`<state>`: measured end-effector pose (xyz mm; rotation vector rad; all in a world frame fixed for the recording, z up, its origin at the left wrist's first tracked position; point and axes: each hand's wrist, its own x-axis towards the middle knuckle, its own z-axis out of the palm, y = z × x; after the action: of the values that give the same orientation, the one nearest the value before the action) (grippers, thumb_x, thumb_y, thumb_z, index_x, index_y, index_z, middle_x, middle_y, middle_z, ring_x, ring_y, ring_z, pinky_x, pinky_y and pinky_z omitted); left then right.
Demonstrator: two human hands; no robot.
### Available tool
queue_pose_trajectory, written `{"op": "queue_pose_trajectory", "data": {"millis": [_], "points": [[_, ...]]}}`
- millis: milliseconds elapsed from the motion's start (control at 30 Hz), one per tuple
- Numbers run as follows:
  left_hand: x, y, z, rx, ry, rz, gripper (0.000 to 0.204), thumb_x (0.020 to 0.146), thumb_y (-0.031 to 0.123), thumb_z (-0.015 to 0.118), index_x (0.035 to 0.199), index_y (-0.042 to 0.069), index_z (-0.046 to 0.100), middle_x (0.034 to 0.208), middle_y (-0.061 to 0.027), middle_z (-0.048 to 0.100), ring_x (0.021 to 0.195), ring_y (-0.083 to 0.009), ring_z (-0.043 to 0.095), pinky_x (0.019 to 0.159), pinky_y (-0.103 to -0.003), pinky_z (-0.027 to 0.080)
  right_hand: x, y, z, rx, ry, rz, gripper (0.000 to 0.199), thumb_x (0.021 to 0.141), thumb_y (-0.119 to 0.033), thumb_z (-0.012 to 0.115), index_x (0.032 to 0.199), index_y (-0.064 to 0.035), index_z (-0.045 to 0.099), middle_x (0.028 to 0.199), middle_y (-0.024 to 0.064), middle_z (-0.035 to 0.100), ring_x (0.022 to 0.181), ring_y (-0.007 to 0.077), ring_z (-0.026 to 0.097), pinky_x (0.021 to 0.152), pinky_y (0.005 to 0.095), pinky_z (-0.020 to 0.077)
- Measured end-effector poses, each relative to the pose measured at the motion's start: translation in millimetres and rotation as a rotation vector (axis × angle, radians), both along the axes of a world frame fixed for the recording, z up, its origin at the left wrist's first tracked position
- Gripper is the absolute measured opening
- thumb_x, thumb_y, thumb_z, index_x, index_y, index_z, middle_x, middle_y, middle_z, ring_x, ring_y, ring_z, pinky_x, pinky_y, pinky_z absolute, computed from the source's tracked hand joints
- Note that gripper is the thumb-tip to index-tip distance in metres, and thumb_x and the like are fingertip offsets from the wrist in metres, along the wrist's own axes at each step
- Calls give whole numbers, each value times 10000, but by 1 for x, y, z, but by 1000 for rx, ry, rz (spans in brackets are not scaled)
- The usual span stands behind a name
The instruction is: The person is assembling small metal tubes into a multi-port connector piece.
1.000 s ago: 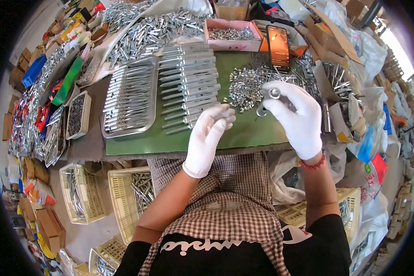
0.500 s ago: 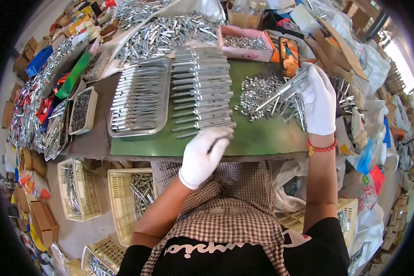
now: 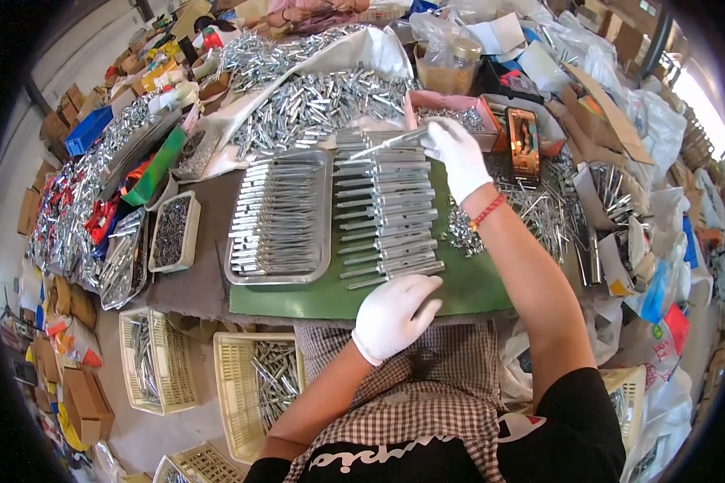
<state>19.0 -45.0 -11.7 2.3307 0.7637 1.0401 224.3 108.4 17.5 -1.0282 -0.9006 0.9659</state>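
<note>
A: Where is the right hand (image 3: 461,158)?

B: It reaches to the far edge of the green mat (image 3: 475,286), its gloved fingers closed on a long metal rod (image 3: 387,145). The rod sticks out to the left, tilted, above the top of the row of rods (image 3: 387,211) lined up down the mat's middle.

A: And the left hand (image 3: 395,312)?

B: It rests at the mat's near edge, just below the last rod in that row. The fingers are curled loosely; whether they pinch anything cannot be told from here.

A: What lies beside the row?

B: To its left a metal tray (image 3: 280,217) holds another neat stack of rods, lapping over the mat's left edge. To the right, under the right forearm, a loose pile of small metal parts (image 3: 465,234) spreads over the mat.

A: Anything past the far edge?

B: A pink box (image 3: 451,106) of small parts sits just behind the right hand, and a phone (image 3: 524,146) lies to its right. A big heap of rods (image 3: 314,109) lies on a white sheet behind the tray.

A: And nearer the person?

B: Yellow baskets (image 3: 254,385) of rods stand on the floor at the lower left.
</note>
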Motion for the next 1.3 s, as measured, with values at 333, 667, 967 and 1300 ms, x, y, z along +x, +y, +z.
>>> {"op": "queue_pose_trajectory", "data": {"millis": [333, 667, 967, 1300], "points": [[-4, 1, 1, 10, -11, -8, 274, 793, 167, 688, 1041, 55, 652, 993, -122, 669, 886, -295, 650, 776, -360, 530, -1, 9, -20, -25, -908, -222, 307, 851, -329, 609, 975, -61, 691, 953, 160, 677, 894, 311, 640, 791, 381, 480], [-1, 1, 1, 42, -14, -2, 269, 797, 170, 674, 1039, 56, 650, 987, -119, 667, 888, -295, 647, 780, -361, 526, -15, 22, -35, -166, -380, -58, 593, 965, -472, 426, 1265, 28, 536, 1269, 211, 575, 1202, 305, 528, 1005, 346, 380], [2, -8, -5, 62, 21, 94, 236, 796, 148, 664, 1015, 61, 651, 997, -107, 675, 873, -294, 648, 771, -361, 519, 26, -71, 7, -48, -181, -91, 532, 972, -440, 467, 1242, 9, 557, 1202, 110, 611, 1143, 189, 543, 996, 309, 386], [18, -19, -5, 157, 212, 255, 236, 865, 116, 632, 1089, 46, 657, 977, -122, 667, 850, -269, 643, 771, -342, 509, 225, -520, 32, -468, -978, -1144, 220, 903, -167, 562, 1042, -45, 682, 1058, 113, 679, 988, 243, 633, 877, 321, 477]]}}
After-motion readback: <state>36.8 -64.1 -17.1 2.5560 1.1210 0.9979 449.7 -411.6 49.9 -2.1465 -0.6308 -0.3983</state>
